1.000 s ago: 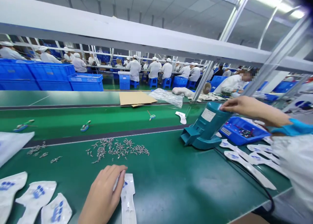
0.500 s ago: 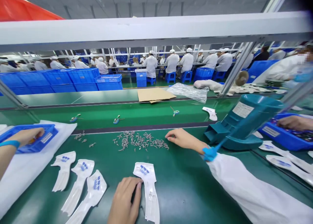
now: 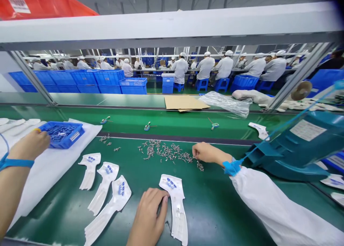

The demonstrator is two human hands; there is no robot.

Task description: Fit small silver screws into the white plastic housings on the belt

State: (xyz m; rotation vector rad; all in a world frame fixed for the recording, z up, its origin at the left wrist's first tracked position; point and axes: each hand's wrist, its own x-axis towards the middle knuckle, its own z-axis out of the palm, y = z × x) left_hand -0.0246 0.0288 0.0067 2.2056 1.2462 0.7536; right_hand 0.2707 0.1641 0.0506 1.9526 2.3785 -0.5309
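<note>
My left hand [image 3: 149,217] lies at the left edge of a white plastic handle shell [image 3: 177,206], its curled fingers gripping the edge near the wide, blue-marked end. The shell lies on the green bench with its hollow side up. My right hand [image 3: 205,152] is at the right end of a scattered pile of small metal parts [image 3: 169,151]. Its thumb and fingers are pinched together; what is between them is hidden. A few metal parts [image 3: 200,165] lie just below those fingers. Three similar shells [image 3: 103,188] lie to the left.
A co-worker's hand [image 3: 32,144] is beside a blue bin [image 3: 67,133] of small blue parts at left. A teal machine housing [image 3: 292,145] stands at right. Small wired assemblies [image 3: 147,126] lie on the lower green strip behind, with cardboard [image 3: 185,102] and plastic film [image 3: 228,102] beyond.
The view has swung left. My right fingers have closed at the pile's edge, and some metal parts now show below them. The co-worker's hand has come out of the blue bin. My left hand stays at the shell.
</note>
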